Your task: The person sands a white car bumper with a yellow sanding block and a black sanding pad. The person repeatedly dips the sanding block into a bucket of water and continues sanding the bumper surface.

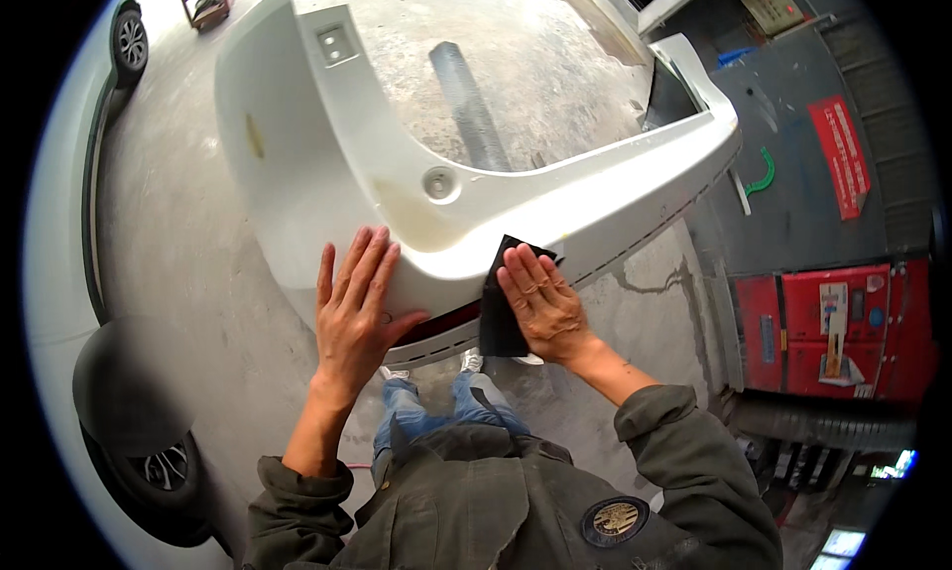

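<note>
In front of me is a large white car bumper (476, 223), with a yellowish smear on its left part and a small round recess near the middle. My left hand (354, 292) lies flat on its near edge, fingers stretched and a little apart, holding nothing. My right hand (542, 300) presses a black sheet of sandpaper (504, 322) against the bumper, its fingers straight and close together over the sheet. The sheet hangs down below the edge. A dark red strip (451, 324) shows between my hands. The sheet's underside is hidden.
A light-coloured car (59, 243) stands close on the left. To the right are a dark workbench (793, 74) with a green hook-shaped piece (762, 171) and a red cabinet (833, 322). A small trolley (206, 0) is at the far left on the concrete floor (198, 163).
</note>
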The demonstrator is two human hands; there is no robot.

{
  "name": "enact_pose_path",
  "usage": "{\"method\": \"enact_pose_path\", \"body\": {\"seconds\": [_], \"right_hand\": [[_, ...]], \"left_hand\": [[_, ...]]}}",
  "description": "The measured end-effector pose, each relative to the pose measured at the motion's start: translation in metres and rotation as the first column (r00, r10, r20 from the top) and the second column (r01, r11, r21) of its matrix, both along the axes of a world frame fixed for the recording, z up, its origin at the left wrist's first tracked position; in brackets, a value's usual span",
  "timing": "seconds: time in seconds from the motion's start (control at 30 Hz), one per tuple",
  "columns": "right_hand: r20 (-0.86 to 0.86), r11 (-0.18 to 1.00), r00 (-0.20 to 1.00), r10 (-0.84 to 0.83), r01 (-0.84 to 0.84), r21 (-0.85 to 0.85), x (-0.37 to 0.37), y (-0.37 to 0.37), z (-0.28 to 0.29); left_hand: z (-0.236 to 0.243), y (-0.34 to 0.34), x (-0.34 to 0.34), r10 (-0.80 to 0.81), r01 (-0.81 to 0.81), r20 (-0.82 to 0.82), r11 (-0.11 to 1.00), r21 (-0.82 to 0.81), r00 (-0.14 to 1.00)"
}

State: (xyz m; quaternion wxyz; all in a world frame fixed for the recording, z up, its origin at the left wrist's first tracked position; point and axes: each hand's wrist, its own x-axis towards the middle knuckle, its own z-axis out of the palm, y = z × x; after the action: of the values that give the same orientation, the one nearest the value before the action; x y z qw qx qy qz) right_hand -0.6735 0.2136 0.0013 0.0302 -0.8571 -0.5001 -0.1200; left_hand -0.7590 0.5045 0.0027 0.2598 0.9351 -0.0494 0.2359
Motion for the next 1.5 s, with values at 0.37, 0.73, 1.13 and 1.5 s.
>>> {"method": "enact_pose_path", "body": {"seconds": [0.37, 0.73, 1.13, 1.5], "right_hand": [[-0.123, 0.913, 0.961, -0.249, 0.275, 0.3, 0.059, -0.074, -0.008], [-0.258, 0.778, 0.859, -0.442, 0.51, 0.366, 0.031, -0.055, -0.025], [-0.296, 0.582, 0.825, -0.482, 0.554, 0.596, 0.054, -0.071, -0.018], [-0.337, 0.408, 0.661, -0.67, 0.708, 0.576, 0.052, -0.063, -0.013]], "left_hand": [[0.026, -0.025, 0.035, -0.215, 0.228, -0.087, 0.955, 0.19, 0.973], [0.043, -0.097, 0.089, -0.293, 0.351, -0.325, 0.927, 0.135, 0.899], [0.038, -0.109, 0.104, -0.28, 0.357, -0.445, 0.929, 0.099, 0.851], [0.036, -0.108, 0.105, -0.327, 0.395, -0.399, 0.913, 0.099, 0.857]]}}
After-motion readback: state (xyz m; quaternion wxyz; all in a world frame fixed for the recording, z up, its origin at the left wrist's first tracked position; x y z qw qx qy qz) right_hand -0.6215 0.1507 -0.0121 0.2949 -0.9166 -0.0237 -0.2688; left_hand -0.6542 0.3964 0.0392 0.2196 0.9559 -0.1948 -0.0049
